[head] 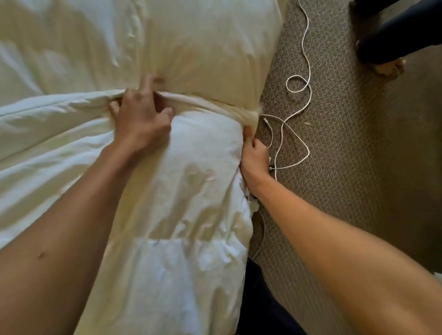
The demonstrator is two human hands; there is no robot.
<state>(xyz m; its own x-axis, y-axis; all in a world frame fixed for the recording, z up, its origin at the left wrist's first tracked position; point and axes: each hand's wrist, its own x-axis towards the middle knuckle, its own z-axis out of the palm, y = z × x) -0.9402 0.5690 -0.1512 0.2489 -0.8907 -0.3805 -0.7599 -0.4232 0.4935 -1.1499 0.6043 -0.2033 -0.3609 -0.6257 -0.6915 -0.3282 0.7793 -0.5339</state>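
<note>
Both hands are on the duvet (176, 200), and this looks like the cinching step. A twisted band (206, 103) of cloth runs across the bulk from one hand to the other. The left hand (141, 118) has its fingers curled round the band's near end, with the heel pressing down into the padding just below. The right hand (255, 157) is at the duvet's edge, fingertips pinched on the bunched cloth directly above its knuckles, where the band gathers into a knot.

Next move, I'd say, calls for a firm pull outward with the right while the left pins the bulk, so the band bites evenly.

No bag or box shows; the band alone holds the duvet in. A cable (299, 85) loops on the carpet (355, 178) just right of the right hand, close enough to snag.
</note>
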